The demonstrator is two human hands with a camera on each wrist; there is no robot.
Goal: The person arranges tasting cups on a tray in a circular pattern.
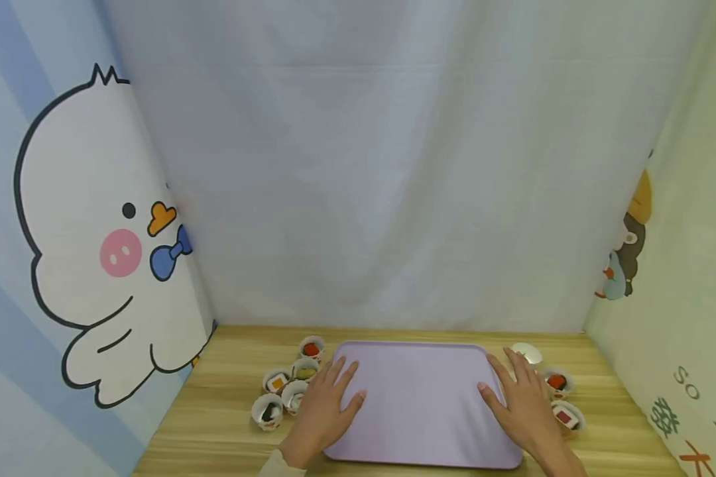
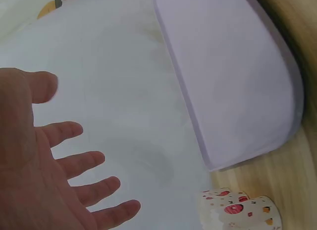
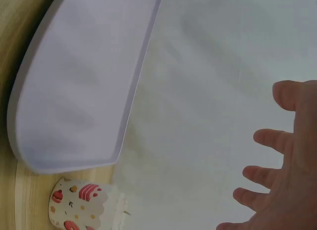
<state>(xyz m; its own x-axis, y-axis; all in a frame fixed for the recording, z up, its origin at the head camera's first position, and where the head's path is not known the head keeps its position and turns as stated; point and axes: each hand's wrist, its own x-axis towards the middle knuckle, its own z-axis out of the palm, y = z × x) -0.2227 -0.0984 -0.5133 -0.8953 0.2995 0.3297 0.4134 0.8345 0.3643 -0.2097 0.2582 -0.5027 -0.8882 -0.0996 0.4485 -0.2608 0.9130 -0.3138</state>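
A pale purple tray (image 1: 420, 397) lies flat on the wooden table. My left hand (image 1: 328, 404) is over its left edge, fingers spread and holding nothing. Over the right edge, my right hand (image 1: 524, 404) has its fingers apart, likewise with nothing in them. Both wrist views show the palms apart from the tray. Left of the tray stand several small paper cups, among them one with red contents (image 1: 311, 349) and one with black contents (image 1: 270, 412). Beside the right hand are a cup with red contents (image 1: 557, 382) and one with a white-and-dark-red piece (image 1: 566, 417).
A pale cup (image 1: 526, 353) stands at the tray's back right corner, partly behind the right fingers. Wood-grain table (image 1: 203, 411) surrounds the tray. A plain pale curtain (image 1: 358, 199) closes off the back, with printed cloths at left (image 1: 77, 265) and right (image 1: 662, 318).
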